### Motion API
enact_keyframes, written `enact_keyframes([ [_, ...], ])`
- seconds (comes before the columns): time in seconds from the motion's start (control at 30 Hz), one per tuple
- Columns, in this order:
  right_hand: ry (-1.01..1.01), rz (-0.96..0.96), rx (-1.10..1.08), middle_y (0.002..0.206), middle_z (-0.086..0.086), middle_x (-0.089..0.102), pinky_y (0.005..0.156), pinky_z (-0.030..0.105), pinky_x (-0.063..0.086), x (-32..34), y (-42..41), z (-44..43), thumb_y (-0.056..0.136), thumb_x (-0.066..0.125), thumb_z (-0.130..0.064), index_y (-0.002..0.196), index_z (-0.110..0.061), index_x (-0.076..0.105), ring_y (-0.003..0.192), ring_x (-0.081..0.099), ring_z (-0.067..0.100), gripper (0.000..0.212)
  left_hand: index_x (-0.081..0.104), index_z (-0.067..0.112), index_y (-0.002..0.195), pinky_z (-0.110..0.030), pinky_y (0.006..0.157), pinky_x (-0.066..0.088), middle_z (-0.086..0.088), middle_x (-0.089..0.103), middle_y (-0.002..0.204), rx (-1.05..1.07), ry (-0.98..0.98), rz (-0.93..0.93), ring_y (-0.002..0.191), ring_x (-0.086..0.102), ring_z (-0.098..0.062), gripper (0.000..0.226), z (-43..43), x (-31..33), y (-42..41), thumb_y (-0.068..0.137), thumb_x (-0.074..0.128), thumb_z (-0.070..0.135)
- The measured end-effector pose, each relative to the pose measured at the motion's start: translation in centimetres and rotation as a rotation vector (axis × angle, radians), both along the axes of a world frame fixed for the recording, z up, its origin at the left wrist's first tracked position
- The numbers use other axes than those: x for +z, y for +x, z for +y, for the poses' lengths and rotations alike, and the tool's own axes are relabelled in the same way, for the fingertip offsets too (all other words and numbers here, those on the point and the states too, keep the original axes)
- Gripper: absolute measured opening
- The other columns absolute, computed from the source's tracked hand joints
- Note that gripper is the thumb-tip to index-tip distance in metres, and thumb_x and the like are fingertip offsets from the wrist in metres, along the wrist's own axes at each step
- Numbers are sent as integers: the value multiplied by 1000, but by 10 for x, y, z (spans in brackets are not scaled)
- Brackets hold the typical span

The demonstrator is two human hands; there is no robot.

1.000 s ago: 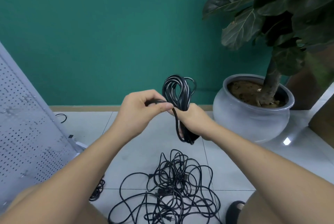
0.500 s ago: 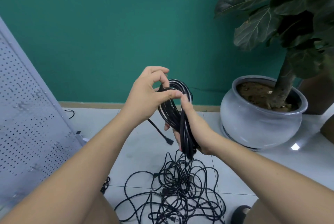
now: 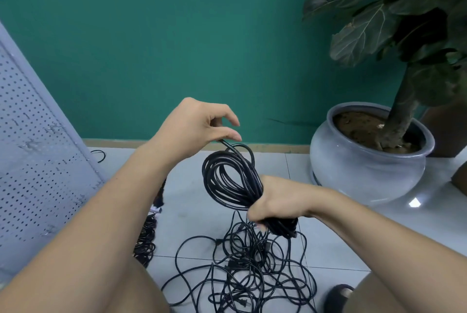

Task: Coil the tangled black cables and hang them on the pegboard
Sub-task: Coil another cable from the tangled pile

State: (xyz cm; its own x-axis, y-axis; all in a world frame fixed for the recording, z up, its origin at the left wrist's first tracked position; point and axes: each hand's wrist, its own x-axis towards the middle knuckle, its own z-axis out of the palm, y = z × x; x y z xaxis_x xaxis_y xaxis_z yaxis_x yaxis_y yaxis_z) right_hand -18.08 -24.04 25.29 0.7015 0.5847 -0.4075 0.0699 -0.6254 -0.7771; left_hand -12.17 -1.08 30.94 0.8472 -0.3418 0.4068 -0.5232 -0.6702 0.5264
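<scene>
Your left hand [image 3: 194, 128] is now up off the coiled cable [image 3: 228, 181], thumb and finger pinching its loose end. Your right hand [image 3: 275, 201] sits lower, fist wrapped round the coil's waist, above the tangled cables [image 3: 249, 272] on the floor; pegboard [image 3: 38, 151] at left.
</scene>
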Motion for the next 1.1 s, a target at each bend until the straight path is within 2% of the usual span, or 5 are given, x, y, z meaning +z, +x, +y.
enact_keyframes([
  [0.23, 4, -54, 42, 64, 10, 67, 51, 27, 49, 1, -3, 6, 85, 64, 0, 69, -7, 59, 52, 61, 18, 18, 72, 21, 74, -30, 61, 32, 9, 47, 53, -12, -168, 192, 56, 37, -13, 42, -10, -9, 4, 71, 89, 59],
  [0.6, -28, -81, -7, 63, 11, 64, 50, 27, 46, 3, -4, -6, 84, 63, 1, 70, -6, 56, 50, 59, 18, 17, 77, 40, 126, -33, 108, 48, 15, 73, 127, -256, -56, 548, 112, 70, -14, 38, 4, -3, -2, 90, 77, 51],
  [0.8, -3, -77, -68, 62, 12, 65, 58, 32, 49, 1, 1, -13, 82, 64, 0, 64, -12, 53, 53, 61, 22, 24, 65, 37, 134, -34, 98, 59, 8, 76, 122, -306, 38, 660, 112, 73, -17, 72, 4, 3, -10, 72, 98, 22],
  [0.93, 6, -64, -87, 63, 11, 62, 56, 30, 48, -1, 1, -11, 83, 64, 1, 65, -14, 51, 54, 60, 21, 26, 71, 27, 110, -52, 87, 62, 0, 80, 101, -205, 43, 542, 93, 75, -28, 43, -2, 0, -9, 77, 97, 21],
  [1.1, -34, -85, -151, 63, 6, 61, 54, 30, 43, -3, 9, -8, 80, 68, -5, 71, -11, 59, 58, 54, 22, 15, 68, 15, 79, -35, 66, 45, -7, 75, 75, -99, 69, 464, 62, 57, -15, 34, -3, 1, -5, 77, 96, 34],
])
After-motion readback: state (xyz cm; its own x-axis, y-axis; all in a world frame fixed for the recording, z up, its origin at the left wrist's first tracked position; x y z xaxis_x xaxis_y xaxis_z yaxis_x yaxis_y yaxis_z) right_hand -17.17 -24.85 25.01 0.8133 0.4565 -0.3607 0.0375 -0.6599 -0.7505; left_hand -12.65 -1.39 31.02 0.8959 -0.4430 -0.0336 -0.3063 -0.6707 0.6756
